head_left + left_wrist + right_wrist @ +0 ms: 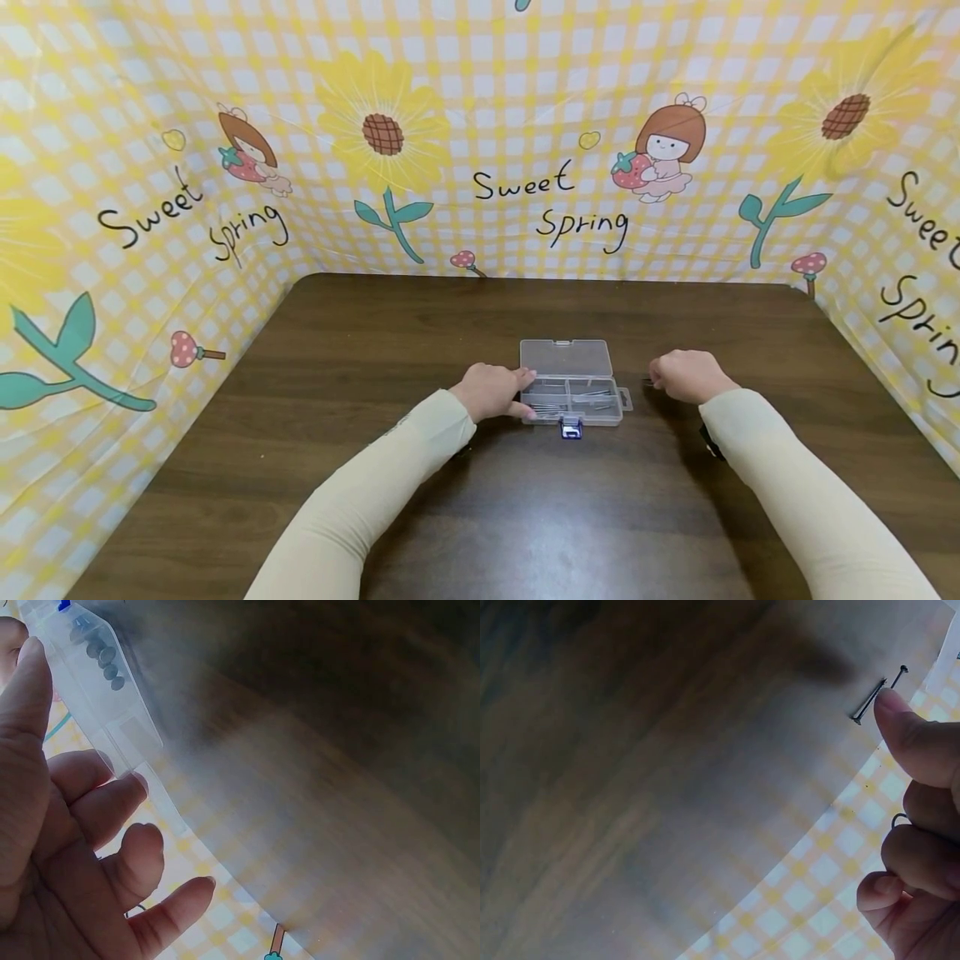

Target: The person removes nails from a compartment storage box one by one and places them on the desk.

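Note:
A clear plastic compartment box point(572, 421) lies on the table with its lid point(566, 358) laid back. Thin metal nails point(551, 409) fill some of its compartments. My left hand point(491, 390) holds the box at its left end, thumb and index finger spread along that side. Dark round nail heads point(107, 656) show through the box wall in the left wrist view. To the right of the box, my right hand point(688, 375) pinches a small dark nail point(900, 676) between thumb and fingers. A second nail point(868, 701) shows beside the thumb tip; whether it is held cannot be told.
A blue clasp point(572, 429) sticks out at the box's front, and a clear hanging tab point(626, 400) at its right. The brown wooden table point(420, 325) meets a yellow checked cloth point(525, 242) at the back and sides.

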`<state>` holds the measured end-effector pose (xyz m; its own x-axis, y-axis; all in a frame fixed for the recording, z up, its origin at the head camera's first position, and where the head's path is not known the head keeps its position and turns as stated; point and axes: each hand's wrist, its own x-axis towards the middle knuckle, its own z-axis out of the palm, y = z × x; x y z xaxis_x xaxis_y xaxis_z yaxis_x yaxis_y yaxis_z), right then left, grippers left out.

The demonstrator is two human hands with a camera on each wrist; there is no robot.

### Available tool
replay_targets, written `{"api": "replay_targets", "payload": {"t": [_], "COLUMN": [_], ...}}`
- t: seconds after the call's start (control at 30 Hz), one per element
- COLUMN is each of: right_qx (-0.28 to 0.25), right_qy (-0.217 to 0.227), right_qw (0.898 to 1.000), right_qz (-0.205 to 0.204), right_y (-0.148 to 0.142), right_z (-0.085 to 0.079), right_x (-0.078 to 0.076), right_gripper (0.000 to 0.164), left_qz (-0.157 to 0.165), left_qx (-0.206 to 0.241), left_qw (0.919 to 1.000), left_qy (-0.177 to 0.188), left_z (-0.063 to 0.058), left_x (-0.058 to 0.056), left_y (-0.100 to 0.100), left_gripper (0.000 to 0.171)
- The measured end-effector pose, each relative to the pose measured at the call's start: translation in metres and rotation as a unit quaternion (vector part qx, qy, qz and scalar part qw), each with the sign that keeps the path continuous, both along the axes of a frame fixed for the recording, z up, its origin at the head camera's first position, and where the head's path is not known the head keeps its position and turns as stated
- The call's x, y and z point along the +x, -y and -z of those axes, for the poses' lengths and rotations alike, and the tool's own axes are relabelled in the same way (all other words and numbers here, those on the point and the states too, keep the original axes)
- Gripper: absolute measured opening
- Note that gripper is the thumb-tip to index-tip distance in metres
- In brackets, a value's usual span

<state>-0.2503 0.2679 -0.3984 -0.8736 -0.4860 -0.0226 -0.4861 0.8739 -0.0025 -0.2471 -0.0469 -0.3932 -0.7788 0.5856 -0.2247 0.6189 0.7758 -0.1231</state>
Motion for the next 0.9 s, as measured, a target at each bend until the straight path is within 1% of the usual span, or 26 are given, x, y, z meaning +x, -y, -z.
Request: {"api": "replay_targets", "payload": {"t": [0.23,0.57,0.77,0.9], "right_qx": [0.002,0.002,0.002,-0.006], "right_qy": [0.004,0.009,0.009,0.008], "right_qw": [1.000,1.000,1.000,1.000], "right_qz": [0.000,0.005,0.006,-0.002], "right_y": [0.000,0.000,0.002,0.009], "right_z": [0.001,0.003,-0.002,-0.008], "right_x": [0.000,0.000,0.001,0.002], "right_gripper": [0.028,0.025,0.024,0.021], "left_qz": [0.002,0.008,0.007,0.005], "left_qx": [0.003,0.002,0.003,-0.001], "left_qw": [1.0000,1.0000,1.0000,1.0000], "left_qy": [0.004,-0.001,0.002,0.002], "left_z": [-0.002,-0.002,-0.003,-0.003], "left_x": [0.002,0.002,0.002,0.002], "left_y": [-0.001,-0.001,-0.001,0.000], "left_gripper": [0.075,0.075,0.075,0.075]}}
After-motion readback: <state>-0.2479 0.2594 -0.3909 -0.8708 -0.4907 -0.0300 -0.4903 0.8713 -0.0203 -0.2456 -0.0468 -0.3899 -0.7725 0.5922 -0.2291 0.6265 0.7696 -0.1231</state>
